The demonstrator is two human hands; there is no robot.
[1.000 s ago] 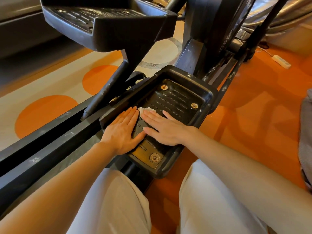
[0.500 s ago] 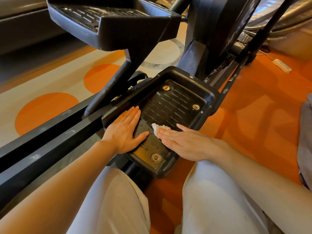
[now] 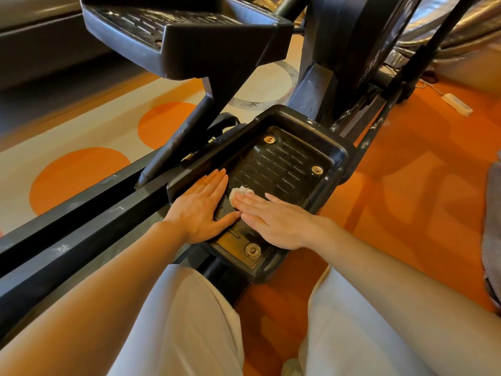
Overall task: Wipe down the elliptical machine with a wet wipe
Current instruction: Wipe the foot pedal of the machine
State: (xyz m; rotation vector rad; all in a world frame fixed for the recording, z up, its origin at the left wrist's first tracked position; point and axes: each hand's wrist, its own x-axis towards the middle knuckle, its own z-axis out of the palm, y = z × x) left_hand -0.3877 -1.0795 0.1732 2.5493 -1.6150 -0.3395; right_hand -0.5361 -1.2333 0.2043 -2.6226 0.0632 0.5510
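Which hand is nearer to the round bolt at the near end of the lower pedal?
Right. The right hand lies flat just above the bolt, pressing the wipe. The left hand rests further left on the pedal's rim.

We see the floor [image 3: 406, 191] carrying everything here: orange on the right, pale with orange circles [image 3: 76, 177] on the left and a grey ring [image 3: 271, 90] farther back. The black elliptical machine [image 3: 320, 90] stands on it, its long base rails [image 3: 81, 221] running toward the lower left corner. A white power strip [image 3: 456, 104] lies on the orange part near the far right edge. Grey fabric [image 3: 492, 226] rests at the right edge.
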